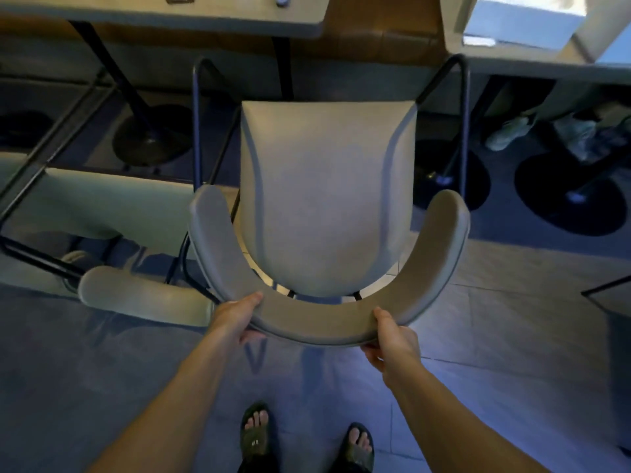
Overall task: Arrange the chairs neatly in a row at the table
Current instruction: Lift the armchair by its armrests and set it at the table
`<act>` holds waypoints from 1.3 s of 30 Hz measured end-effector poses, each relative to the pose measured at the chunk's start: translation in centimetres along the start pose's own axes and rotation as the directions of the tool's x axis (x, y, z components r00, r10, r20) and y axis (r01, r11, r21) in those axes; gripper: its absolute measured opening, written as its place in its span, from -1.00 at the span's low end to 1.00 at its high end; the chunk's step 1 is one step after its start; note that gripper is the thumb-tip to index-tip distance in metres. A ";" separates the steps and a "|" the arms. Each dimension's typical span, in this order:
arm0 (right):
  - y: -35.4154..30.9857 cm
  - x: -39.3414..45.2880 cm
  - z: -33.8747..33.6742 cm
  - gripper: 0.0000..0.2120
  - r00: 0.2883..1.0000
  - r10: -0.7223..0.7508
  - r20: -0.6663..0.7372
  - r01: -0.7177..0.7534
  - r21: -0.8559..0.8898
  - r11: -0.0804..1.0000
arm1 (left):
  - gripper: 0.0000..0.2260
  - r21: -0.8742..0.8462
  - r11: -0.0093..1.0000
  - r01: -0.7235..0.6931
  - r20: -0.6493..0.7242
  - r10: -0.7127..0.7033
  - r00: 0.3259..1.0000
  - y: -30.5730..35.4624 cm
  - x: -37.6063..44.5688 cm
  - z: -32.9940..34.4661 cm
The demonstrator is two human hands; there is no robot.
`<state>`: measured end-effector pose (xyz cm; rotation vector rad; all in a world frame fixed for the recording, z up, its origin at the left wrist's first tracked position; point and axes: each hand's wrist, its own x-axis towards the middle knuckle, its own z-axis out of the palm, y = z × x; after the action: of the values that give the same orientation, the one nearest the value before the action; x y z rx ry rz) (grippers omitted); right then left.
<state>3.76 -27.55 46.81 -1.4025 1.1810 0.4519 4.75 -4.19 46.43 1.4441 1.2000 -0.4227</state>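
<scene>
I see the grey upholstered chair with a curved horseshoe backrest and thin black metal frame [324,199] directly below me, its seat pointing at the gap between two tables, front edge just short of the pale rectangular tabletop [164,15] along the top edge of the view. My left hand [237,317] is closed around the rear curve of the backrest on its left side, thumb on top and fingers curled beneath. My right hand [392,339] grips the same curve on its right side in the same way. A second matching grey chair [102,206] stands just beside it on the left, its armrest end nearly touching the held backrest. Both stand on a grey tiled floor [495,336], where my feet in dark sandals [254,435] are planted behind the chair.
</scene>
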 end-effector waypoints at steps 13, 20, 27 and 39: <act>-6.7 -0.9 2.8 -0.77 0.994 -0.079 -0.082 0.074 -0.054 0.996 | -0.66 0.025 0.996 -0.085 -0.036 0.086 0.996 7.8 -0.8 0.9; -11.1 1.0 5.4 -0.80 0.991 -0.122 -0.062 0.120 -0.040 0.992 | -0.66 0.094 0.986 -0.136 -0.045 0.141 0.989 12.5 1.6 2.0; -16.3 3.7 6.7 -0.83 0.988 -0.156 -0.003 0.156 0.005 0.988 | -0.68 0.051 0.982 -0.183 -0.029 0.185 0.982 16.5 2.9 4.2; -22.8 6.0 7.3 -0.83 0.984 -0.179 -0.011 0.173 -0.209 0.963 | -0.71 0.140 0.985 -0.102 0.044 0.097 0.994 20.7 4.6 6.2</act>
<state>27.96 -27.86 51.70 -1.6841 1.0435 0.4387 26.16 -4.07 51.73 1.6042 1.0810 -0.4711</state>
